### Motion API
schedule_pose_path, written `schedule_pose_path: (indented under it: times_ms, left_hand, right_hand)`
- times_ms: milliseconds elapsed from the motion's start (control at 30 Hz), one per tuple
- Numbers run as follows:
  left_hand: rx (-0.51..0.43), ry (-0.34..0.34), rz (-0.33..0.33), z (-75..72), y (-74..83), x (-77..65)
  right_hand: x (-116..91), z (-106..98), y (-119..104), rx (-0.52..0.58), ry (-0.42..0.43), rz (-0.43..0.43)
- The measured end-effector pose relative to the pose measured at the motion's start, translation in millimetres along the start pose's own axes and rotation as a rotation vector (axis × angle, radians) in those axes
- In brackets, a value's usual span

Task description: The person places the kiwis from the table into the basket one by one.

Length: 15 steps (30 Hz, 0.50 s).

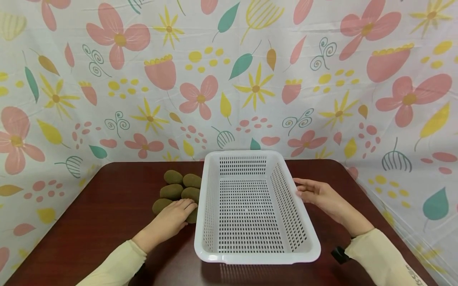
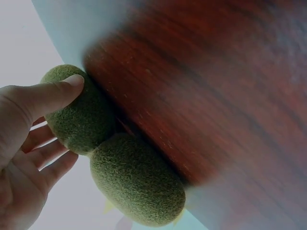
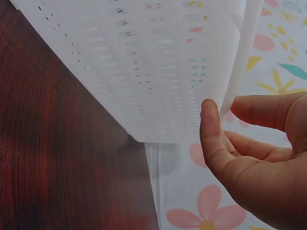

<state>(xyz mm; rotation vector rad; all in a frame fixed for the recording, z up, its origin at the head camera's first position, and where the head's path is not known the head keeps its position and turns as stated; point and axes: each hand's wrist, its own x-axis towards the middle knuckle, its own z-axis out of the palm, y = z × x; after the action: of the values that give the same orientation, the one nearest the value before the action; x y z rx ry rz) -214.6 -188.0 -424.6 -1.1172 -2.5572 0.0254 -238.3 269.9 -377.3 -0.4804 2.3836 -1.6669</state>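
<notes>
My left hand point(image 1: 173, 218) is at the near end of a group of brown, fuzzy kiwis. In the left wrist view its thumb and fingers grip one kiwi point(image 2: 79, 115) from either side, and a second kiwi point(image 2: 139, 179) lies against that one. From above, the hand partly covers the held kiwi point(image 1: 192, 217). A white perforated plastic basket point(image 1: 257, 258) stands right of the kiwis with nothing inside. At its right side, my right hand point(image 1: 322, 198) pinches the rim point(image 3: 244, 57), thumb on the edge and fingers beneath the lip.
Behind the left hand, several more kiwis point(image 1: 171, 191) lie close together beside the basket's left wall. The dark wooden table point(image 1: 107, 206) ends in front of a flower-printed cloth point(image 1: 229, 99) that hangs at the back and both sides.
</notes>
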Motion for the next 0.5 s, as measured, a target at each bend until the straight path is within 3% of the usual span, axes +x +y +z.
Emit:
schedule_pose_path:
  times_ms: [500]
  left_hand:
    - [0.006, -0.004, -0.030, -11.4, -1.9, -2.2]
  right_hand:
    - [1, -3, -2, 0.034, -0.036, 0.015]
